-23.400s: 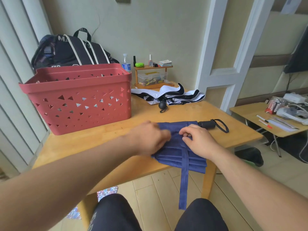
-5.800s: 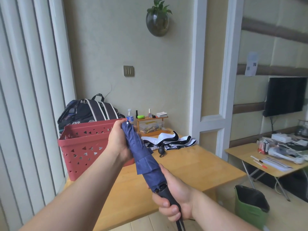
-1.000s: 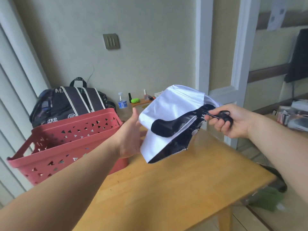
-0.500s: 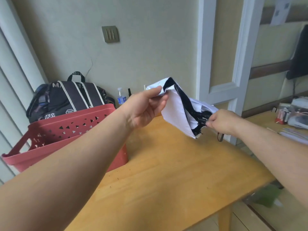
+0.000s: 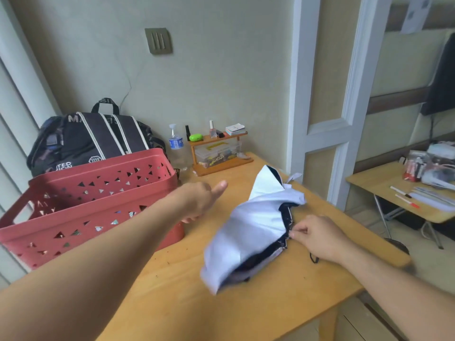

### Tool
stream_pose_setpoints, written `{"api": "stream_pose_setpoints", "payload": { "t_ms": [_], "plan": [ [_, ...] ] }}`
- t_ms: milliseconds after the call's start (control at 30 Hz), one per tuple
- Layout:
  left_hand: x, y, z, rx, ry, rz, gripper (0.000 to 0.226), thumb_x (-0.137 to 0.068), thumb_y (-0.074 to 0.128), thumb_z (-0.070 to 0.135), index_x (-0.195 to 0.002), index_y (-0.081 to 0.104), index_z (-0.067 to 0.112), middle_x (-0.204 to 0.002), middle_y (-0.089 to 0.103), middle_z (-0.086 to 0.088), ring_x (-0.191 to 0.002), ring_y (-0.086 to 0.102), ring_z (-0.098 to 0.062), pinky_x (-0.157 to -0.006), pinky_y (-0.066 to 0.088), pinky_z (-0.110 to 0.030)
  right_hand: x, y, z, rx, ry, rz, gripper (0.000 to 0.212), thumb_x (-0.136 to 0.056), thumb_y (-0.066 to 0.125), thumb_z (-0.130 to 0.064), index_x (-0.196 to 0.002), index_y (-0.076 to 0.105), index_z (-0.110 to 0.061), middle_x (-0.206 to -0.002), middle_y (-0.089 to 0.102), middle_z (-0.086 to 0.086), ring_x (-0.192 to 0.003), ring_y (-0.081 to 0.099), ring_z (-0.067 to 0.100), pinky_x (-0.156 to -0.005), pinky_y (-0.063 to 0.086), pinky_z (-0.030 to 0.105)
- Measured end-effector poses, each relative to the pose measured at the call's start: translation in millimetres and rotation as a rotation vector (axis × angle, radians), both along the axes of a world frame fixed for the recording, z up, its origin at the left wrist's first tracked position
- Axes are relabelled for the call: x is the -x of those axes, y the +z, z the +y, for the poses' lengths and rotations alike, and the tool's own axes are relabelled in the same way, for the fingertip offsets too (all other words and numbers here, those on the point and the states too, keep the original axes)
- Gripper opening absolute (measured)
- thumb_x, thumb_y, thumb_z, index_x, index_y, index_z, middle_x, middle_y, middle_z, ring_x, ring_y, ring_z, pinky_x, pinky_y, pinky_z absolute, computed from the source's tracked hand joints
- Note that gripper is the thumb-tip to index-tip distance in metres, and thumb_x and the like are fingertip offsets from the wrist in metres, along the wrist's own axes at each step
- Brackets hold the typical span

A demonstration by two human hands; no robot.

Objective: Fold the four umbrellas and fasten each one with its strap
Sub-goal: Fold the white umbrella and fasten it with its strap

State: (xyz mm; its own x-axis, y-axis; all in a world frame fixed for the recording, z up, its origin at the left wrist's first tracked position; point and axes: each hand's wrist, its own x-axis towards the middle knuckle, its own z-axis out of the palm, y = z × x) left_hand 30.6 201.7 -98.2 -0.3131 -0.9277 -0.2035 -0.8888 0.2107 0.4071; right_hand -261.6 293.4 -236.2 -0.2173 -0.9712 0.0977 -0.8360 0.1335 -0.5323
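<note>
A white-and-black umbrella [image 5: 256,232] lies loosely bunched on the wooden surface [image 5: 172,291], its pale canopy uppermost and a dark lining showing along the right edge and at the near end. The near end of the fabric is blurred, so its folds there cannot be read. One point of the canopy stands up at the far end, white outside and black within. The person's right hand [image 5: 317,238] sits just beside the umbrella's right edge, thumb and forefinger pinching what appears to be a rib tip or the edge of the canopy, the other fingers curled under. A thin black loop [image 5: 314,258] peeks out beneath the right wrist. The left hand [image 5: 202,200] hangs above the surface to the left of the umbrella, apart from it and holding nothing, thumb stuck out toward the far wall and fingers loosely curled downward. Behind that hand stands a red basket [image 5: 93,205] with triangular cut-outs, and behind the basket a black backpack [image 5: 93,141] with white stripes leans at the wall. At the far edge of the surface are a spray bottle [image 5: 176,143] and a small wooden shelf [image 5: 219,153] with a clear box underneath.
</note>
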Motion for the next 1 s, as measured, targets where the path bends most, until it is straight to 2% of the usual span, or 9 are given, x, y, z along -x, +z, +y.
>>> {"api": "stream_pose_setpoints", "payload": {
  "t_ms": [167, 233, 367, 467, 600, 700, 833, 900, 1000],
  "plan": [
    [11, -39, -21, 0.002, -0.057, 0.123, 0.065, -0.099, 0.044, 0.07, -0.149, 0.048, 0.029, -0.133, 0.063, -0.007, -0.117, 0.062, -0.029, -0.097, 0.051, -0.036, -14, -31, -7, 0.083, 0.028, 0.039, 0.013, -0.098, 0.064, -0.048, -0.092, 0.076, -0.046, -0.082, 0.053, -0.015, -0.098, 0.048, 0.018, -0.091, 0.046, 0.038],
    [18, -57, -27, -0.029, -0.072, 0.129, 0.07, -0.098, 0.053, 0.067, -0.158, 0.036, 0.035, -0.15, 0.054, -0.007, -0.13, 0.056, -0.029, -0.098, 0.048, -0.034, -11, -36, -13, 0.078, 0.004, 0.099, 0.018, -0.099, 0.06, -0.053, -0.106, 0.076, -0.047, -0.087, 0.053, -0.017, -0.104, 0.046, 0.017, -0.095, 0.044, 0.039],
    [27, -86, -29, -0.284, -0.001, 0.279, 0.078, -0.095, 0.063, 0.06, -0.159, 0.02, 0.048, -0.138, 0.055, 0.002, -0.108, 0.061, -0.026, -0.082, 0.061, -0.042, 0, -28, -35, 0.157, -0.093, 0.095, 0.018, -0.099, 0.061, -0.05, -0.109, 0.076, -0.046, -0.089, 0.052, -0.015, -0.099, 0.04, 0.018, -0.092, 0.042, 0.042],
    [30, -102, -32, -0.265, 0.022, 0.496, 0.083, -0.093, 0.071, 0.037, -0.153, 0.02, 0.061, -0.122, 0.062, 0.004, -0.1, 0.067, -0.023, -0.073, 0.064, -0.04, 6, -20, -62, 0.246, -0.138, 0.092, 0.017, -0.099, 0.064, -0.044, -0.11, 0.078, -0.042, -0.091, 0.052, -0.012, -0.099, 0.036, 0.02, -0.093, 0.042, 0.045],
    [32, -117, -43, -0.069, 0.102, 0.691, 0.099, -0.089, 0.071, 0.026, -0.149, 0.003, 0.067, -0.131, 0.06, 0.005, -0.109, 0.067, -0.026, -0.086, 0.063, -0.048, 2, -4, -103, 0.373, -0.1, 0.054, 0.018, -0.098, 0.068, -0.04, -0.111, 0.08, -0.037, -0.096, 0.057, -0.008, -0.108, 0.042, 0.026, -0.097, 0.041, 0.044],
    [25, -131, -49, 0.005, 0.216, 0.75, 0.114, -0.085, 0.077, 0.033, -0.156, -0.009, 0.057, -0.133, 0.054, 0.005, -0.115, 0.063, -0.023, -0.098, 0.057, -0.044, 6, 4, -128, 0.257, -0.021, 0.106, 0.018, -0.099, 0.065, -0.043, -0.11, 0.079, -0.041, -0.099, 0.054, -0.008, -0.117, 0.044, 0.026, -0.102, 0.04, 0.046],
    [13, -141, -35, -0.244, 0.211, 0.856, 0.097, -0.092, 0.077, 0.028, -0.159, 0.01, 0.043, -0.104, 0.068, -0.01, -0.083, 0.075, -0.023, -0.07, 0.064, -0.037, 7, -5, -129, 0.092, -0.108, 0.215, 0.026, -0.097, 0.068, -0.04, -0.123, 0.07, -0.042, -0.122, 0.046, -0.006, -0.129, 0.035, 0.025, -0.104, 0.035, 0.043],
    [3, -142, -24, -0.254, 0.162, 0.841, 0.061, -0.098, 0.072, 0.03, -0.148, 0.039, 0.031, -0.104, 0.066, -0.009, -0.087, 0.076, -0.027, -0.079, 0.065, -0.044, -2, -12, -118, 0.14, -0.192, 0.24, 0.041, -0.096, 0.07, -0.032, -0.134, 0.062, -0.042, -0.135, 0.043, -0.005, -0.13, 0.033, 0.027, -0.106, 0.035, 0.045],
    [-19, -143, -2, -0.061, -0.044, 0.803, 0.03, -0.101, 0.067, 0.035, -0.128, 0.058, 0.042, -0.102, 0.065, 0.007, -0.087, 0.069, -0.016, -0.091, 0.061, -0.039, -22, -18, -84, 0.336, -0.11, 0.094, 0.037, -0.092, 0.068, -0.019, -0.125, 0.067, -0.035, -0.119, 0.052, -0.007, -0.12, 0.043, 0.025, -0.101, 0.041, 0.04]
  ]
}}
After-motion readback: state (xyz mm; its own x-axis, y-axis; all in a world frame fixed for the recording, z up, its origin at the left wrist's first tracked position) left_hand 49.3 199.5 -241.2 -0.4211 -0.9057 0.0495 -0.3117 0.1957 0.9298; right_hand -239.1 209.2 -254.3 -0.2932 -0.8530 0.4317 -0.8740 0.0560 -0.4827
